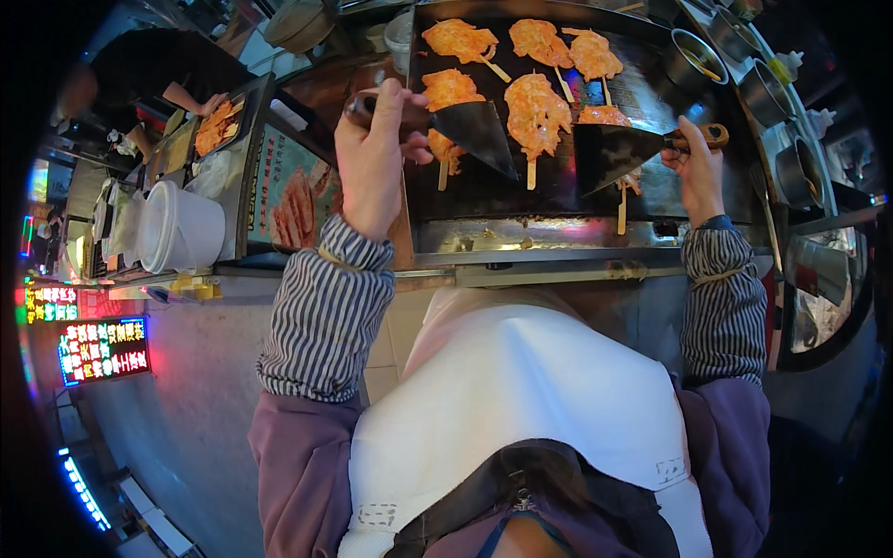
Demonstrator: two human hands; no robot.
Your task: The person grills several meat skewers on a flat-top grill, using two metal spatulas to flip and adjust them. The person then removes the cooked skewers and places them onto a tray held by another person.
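My left hand (377, 157) grips the wooden handle of a wide metal scraper (476, 136), whose blade hangs over a flattened skewered meat piece (452, 91) and hides its middle. In my right hand (696, 167) is a second scraper (614, 155) with a wooden handle (713, 135). Its dark blade covers most of another skewered piece (605, 116); whether the blade touches it I cannot tell. Between the two blades lies an uncovered orange-coated piece (534, 115), its flat wooden stick pointing towards me. All rest on a dark griddle (481, 199).
Three more skewered pieces (457, 40) lie along the griddle's far side. Steel pots (694, 57) line the right edge. A white plastic bucket (183, 227) stands on the left counter. Beyond it, a co-worker's hand (212, 104) reaches to a tray of orange meat (218, 129).
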